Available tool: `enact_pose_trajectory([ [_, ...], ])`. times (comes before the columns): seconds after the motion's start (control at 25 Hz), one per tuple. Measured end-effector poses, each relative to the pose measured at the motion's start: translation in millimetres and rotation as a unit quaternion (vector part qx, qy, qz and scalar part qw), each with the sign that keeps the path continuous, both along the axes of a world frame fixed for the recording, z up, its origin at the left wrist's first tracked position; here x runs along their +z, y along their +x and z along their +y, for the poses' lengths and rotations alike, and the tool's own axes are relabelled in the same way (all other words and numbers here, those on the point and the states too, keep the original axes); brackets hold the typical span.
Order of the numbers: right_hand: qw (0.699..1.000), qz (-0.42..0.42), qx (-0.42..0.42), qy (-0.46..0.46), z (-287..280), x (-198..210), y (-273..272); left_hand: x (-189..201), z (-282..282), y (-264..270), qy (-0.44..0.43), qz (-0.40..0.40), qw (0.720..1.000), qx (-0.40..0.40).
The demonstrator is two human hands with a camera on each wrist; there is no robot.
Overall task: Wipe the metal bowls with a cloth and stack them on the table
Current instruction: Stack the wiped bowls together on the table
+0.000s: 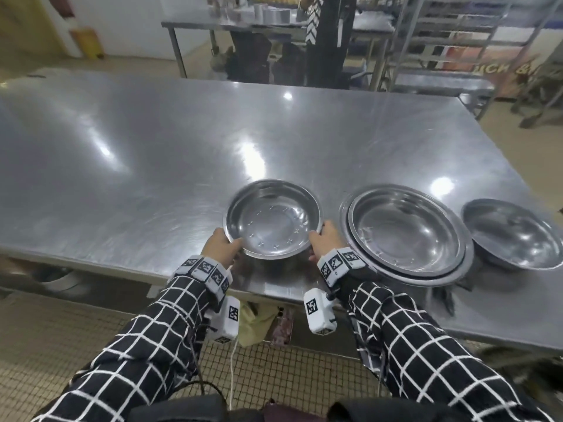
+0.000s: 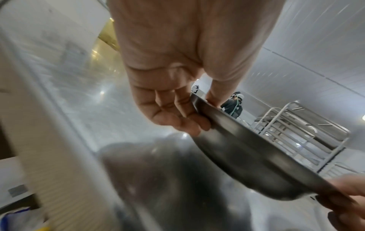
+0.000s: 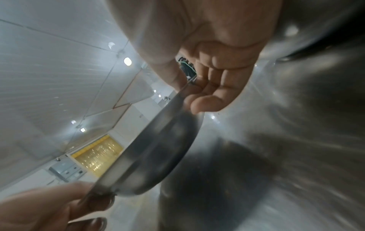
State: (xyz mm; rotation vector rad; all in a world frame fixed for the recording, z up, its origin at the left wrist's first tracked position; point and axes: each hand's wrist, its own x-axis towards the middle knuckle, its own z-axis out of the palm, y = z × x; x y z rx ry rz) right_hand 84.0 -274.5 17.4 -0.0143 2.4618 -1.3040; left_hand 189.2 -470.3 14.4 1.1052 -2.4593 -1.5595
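Observation:
A shallow metal bowl (image 1: 273, 219) hangs just above the steel table (image 1: 122, 166), held by both hands. My left hand (image 1: 221, 246) grips its near left rim, thumb on top and fingers under. My right hand (image 1: 323, 240) grips the right rim the same way. From the left wrist view the bowl's underside (image 2: 247, 157) shows, pinched by my left hand (image 2: 189, 112). In the right wrist view my right hand (image 3: 199, 92) pinches the rim of the bowl (image 3: 154, 156). To the right stand a stack of bowls (image 1: 406, 236) and a single bowl (image 1: 515, 234). No cloth is in sight.
The table's near edge runs just under my wrists. Behind the table stand a second steel table (image 1: 243, 28), a person (image 1: 320, 35) and a metal rack (image 1: 451, 35). Tiled floor lies below.

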Motion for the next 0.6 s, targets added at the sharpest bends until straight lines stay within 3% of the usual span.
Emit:
enact_pose_trajectory([
  [0.2,0.989,0.087,-0.089,-0.085,36,52,1,43,28,-28,-0.007,0.103,0.993,-0.051],
  [0.32,0.981,0.114,-0.128,-0.089,81,78,-2,65,58,-55,-0.032,0.132,0.984,-0.111],
  [0.6,0.956,0.155,-0.251,0.006,177,66,-12,78,138,-97,-0.082,0.105,0.955,-0.264],
])
